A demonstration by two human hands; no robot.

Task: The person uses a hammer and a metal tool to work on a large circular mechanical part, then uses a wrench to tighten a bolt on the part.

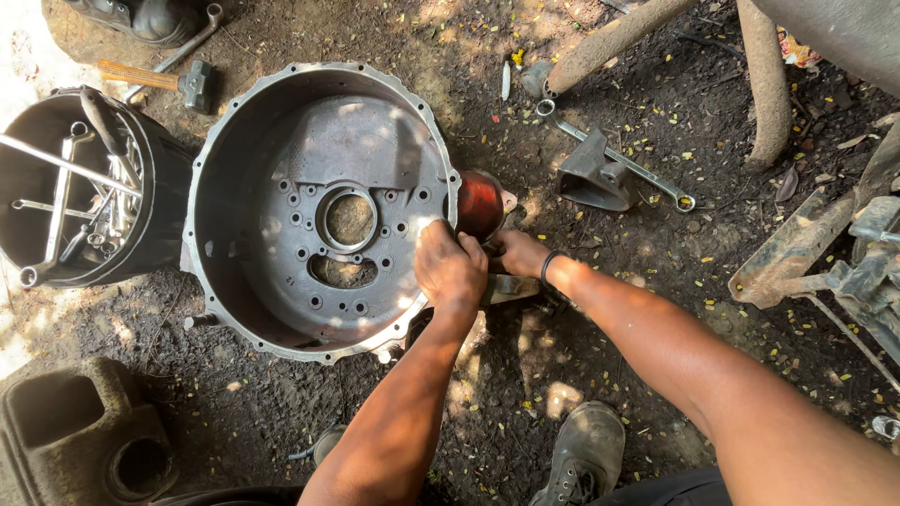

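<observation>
Large grey cast-metal bell housing (pixel 319 211), round, lying open side up on dark oily soil, its floor pierced by a central bore and a ring of bolt holes. Left hand (pixel 450 267) rests on the housing's right rim, fingers curled over the edge; whether they clasp anything beneath cannot be told. Right hand (pixel 520 253), wrist banded in black, sits just beside the left, closed against a reddish-brown cylindrical part (pixel 480 203) that touches the housing's outer wall; the grip itself is hidden by the left hand. Flat metal piece (pixel 511 289) lies under both hands. Left of the housing: black bucket (pixel 164 201) filled with spanners and rods. Above it: hammer (pixel 159 80) with wooden handle. Right of the hands, on the ground: combination spanner (pixel 647 178) laid across a grey metal bracket (pixel 591 178). Bottom centre: worn work boot (pixel 586 459). Bottom left: moulded dark block with two recesses (pixel 80 431).
</observation>
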